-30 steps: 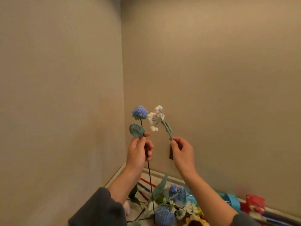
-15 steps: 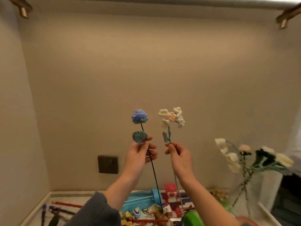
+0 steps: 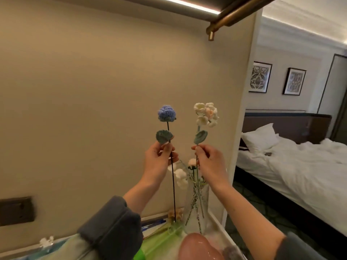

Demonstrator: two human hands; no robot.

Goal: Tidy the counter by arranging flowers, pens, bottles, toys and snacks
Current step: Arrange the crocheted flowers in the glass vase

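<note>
Left hand (image 3: 157, 162) pinches blue flower (image 3: 166, 113), right hand (image 3: 210, 163) white flower (image 3: 206, 114), each grip closed on its stem; neither yet in vase (image 3: 197, 201) at 6 o'clock.

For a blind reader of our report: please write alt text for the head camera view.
The left hand pinches a blue crocheted wire-stemmed flower and the right hand a cream crocheted flower cluster, both raised before a beige wall above a clear glass vase.
</note>
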